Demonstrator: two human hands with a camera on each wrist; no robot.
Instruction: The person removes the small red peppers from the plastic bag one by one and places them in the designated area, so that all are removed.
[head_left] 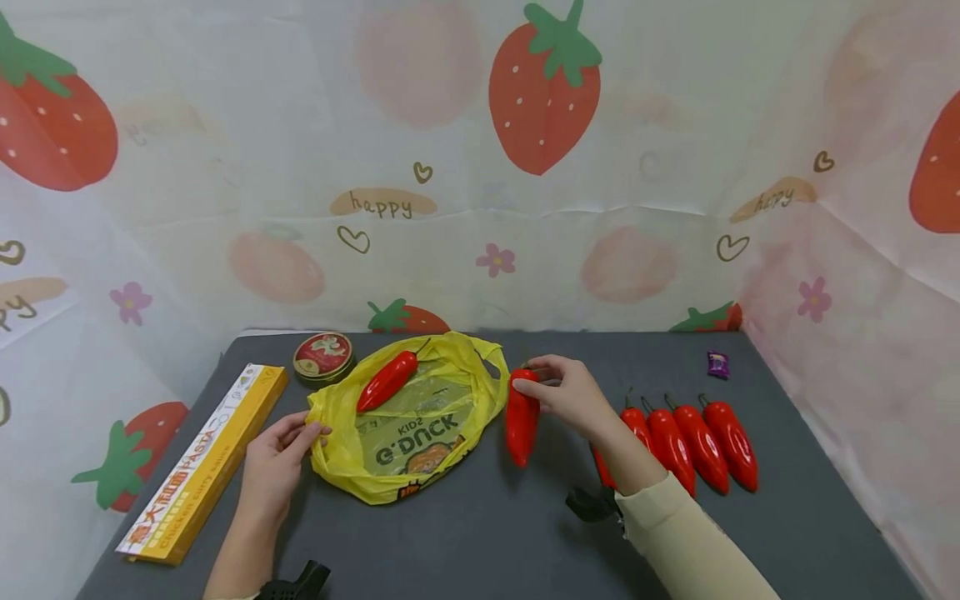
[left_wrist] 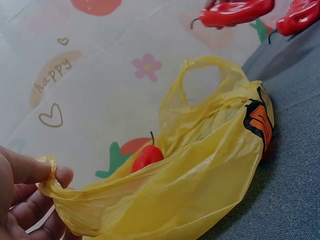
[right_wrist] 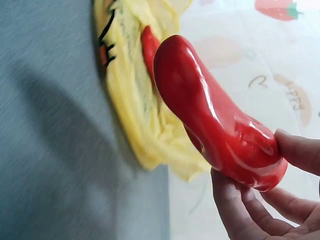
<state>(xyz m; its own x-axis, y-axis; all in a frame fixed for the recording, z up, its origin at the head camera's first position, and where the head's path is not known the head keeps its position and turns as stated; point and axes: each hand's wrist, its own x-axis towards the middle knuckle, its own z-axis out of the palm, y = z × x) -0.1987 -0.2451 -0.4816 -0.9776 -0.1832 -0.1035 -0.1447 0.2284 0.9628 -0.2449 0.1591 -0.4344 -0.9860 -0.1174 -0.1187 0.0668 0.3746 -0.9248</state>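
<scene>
A yellow plastic bag [head_left: 412,483] lies spread on the table with its mouth held wide. My left hand [head_left: 279,462] pinches the bag's left rim between thumb and fingers, as the left wrist view also shows. Inside the bag rests one red pepper [head_left: 388,381], stem toward the far side. My right hand [head_left: 566,392] grips another red pepper [right_wrist: 215,115] near its stem end, with the tip hanging down, just right of the bag and above the table. In the right wrist view thumb and fingers are on opposite sides of that glossy pepper.
Several red peppers [head_left: 705,450] lie in a row at the right, partly behind my right forearm. A small purple packet [head_left: 717,364] lies beyond them. A round red tin [head_left: 324,358] stands behind the bag, and a long yellow pasta box [head_left: 206,462] lies at the left.
</scene>
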